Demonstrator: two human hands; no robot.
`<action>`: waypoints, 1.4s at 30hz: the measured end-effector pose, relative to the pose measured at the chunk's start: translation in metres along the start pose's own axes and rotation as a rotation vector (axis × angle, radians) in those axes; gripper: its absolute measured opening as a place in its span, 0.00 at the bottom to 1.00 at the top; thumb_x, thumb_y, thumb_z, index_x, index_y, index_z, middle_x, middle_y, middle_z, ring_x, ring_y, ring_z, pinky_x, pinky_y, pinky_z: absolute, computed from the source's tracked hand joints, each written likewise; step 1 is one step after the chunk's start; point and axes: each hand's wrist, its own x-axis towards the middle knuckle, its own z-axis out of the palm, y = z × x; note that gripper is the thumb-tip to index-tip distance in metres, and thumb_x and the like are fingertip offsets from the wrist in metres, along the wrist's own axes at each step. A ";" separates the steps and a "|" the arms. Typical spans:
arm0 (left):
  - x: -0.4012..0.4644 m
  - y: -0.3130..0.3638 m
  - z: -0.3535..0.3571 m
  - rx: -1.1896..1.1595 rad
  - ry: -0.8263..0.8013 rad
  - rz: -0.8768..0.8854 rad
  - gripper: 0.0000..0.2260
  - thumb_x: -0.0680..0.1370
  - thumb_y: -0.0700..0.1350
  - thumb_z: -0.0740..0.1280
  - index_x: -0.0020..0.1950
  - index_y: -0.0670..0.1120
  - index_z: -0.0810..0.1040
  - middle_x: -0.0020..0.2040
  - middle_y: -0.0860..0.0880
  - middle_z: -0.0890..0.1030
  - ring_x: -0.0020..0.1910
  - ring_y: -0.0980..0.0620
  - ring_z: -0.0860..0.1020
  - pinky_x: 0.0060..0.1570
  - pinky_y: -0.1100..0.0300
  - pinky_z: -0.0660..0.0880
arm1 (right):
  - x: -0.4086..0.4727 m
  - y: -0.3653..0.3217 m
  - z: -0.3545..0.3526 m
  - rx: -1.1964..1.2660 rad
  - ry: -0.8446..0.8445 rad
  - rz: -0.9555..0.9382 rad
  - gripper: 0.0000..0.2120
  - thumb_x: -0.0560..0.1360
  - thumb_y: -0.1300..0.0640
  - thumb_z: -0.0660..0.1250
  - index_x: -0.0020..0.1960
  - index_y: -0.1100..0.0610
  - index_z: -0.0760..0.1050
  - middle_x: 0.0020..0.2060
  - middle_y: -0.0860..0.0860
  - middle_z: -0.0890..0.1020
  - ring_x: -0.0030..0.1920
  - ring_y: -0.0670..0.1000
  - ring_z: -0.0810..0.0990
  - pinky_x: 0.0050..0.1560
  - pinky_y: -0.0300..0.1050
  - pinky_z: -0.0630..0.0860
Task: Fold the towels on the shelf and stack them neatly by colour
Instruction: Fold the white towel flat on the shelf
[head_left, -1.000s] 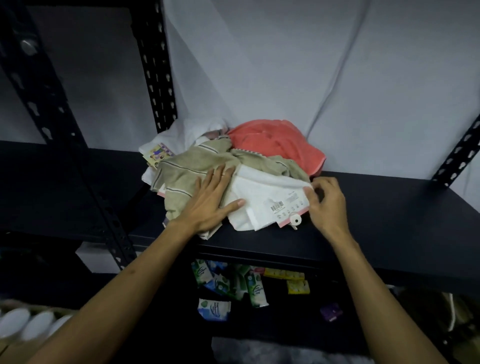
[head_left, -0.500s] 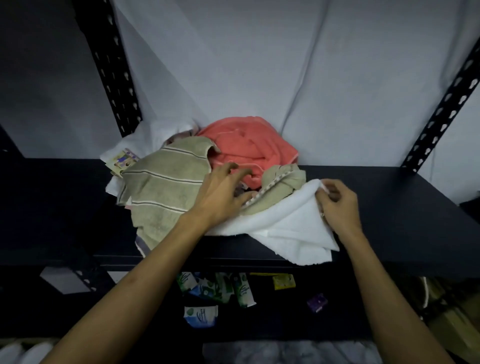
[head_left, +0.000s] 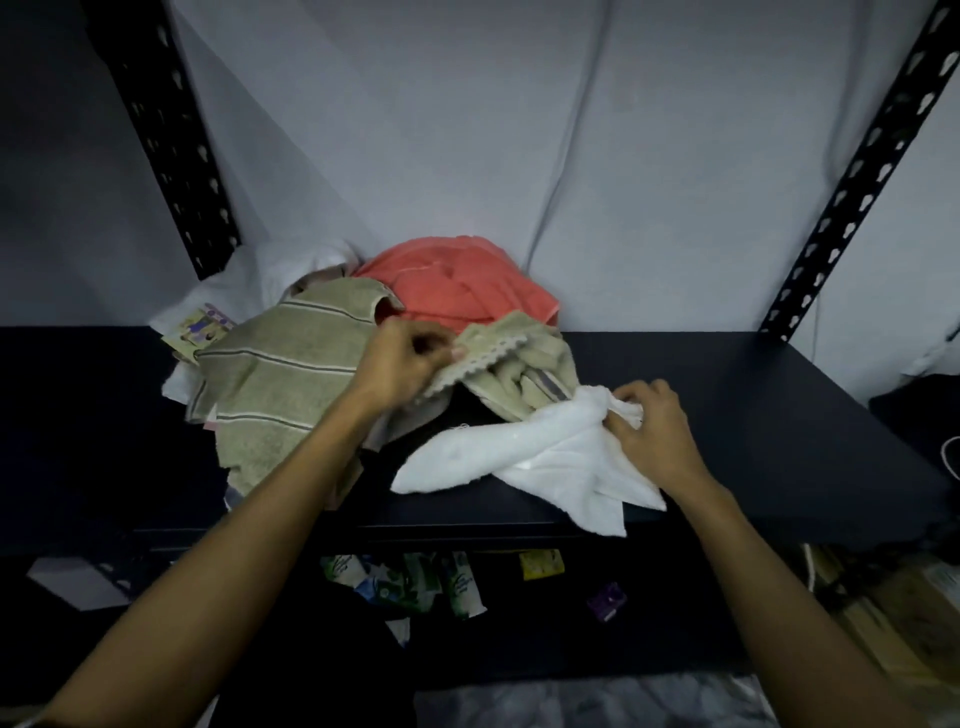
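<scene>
While the right hand (head_left: 655, 431) has dragged the white towel (head_left: 524, 462) clear, left fingers (head_left: 457, 353) now pinch the olive towel (head_left: 291, 374).

Fluffy cloth towels (head_left: 524, 457), matt shelf (head_left: 753, 415)

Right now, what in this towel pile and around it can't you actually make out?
- Head view: the lower towels are buried under the striped olive towel and coral towel.
- The printed card is too small to read.
- The packets below are dim and partly hidden by the shelf edge.
- The right hand covers the corner it grips of the white towel.
</scene>
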 end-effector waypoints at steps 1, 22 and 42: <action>0.008 -0.002 -0.009 0.054 0.006 0.002 0.08 0.74 0.46 0.77 0.50 0.44 0.87 0.43 0.53 0.85 0.41 0.56 0.81 0.47 0.62 0.76 | 0.002 0.008 -0.006 -0.042 0.002 -0.004 0.07 0.77 0.52 0.69 0.53 0.54 0.77 0.47 0.49 0.72 0.52 0.55 0.73 0.57 0.57 0.72; -0.038 0.089 0.134 0.275 -0.412 0.335 0.16 0.79 0.52 0.69 0.66 0.51 0.78 0.57 0.50 0.84 0.55 0.48 0.81 0.56 0.54 0.74 | -0.064 0.048 -0.089 0.048 -0.195 0.051 0.24 0.77 0.43 0.70 0.70 0.48 0.74 0.66 0.44 0.77 0.65 0.46 0.73 0.67 0.47 0.70; -0.044 0.087 0.161 0.093 -0.193 0.145 0.02 0.79 0.44 0.71 0.48 0.47 0.83 0.42 0.51 0.84 0.42 0.53 0.80 0.46 0.61 0.76 | -0.103 0.078 -0.088 -0.006 0.187 0.129 0.05 0.76 0.57 0.73 0.49 0.57 0.78 0.50 0.48 0.75 0.52 0.49 0.70 0.57 0.49 0.69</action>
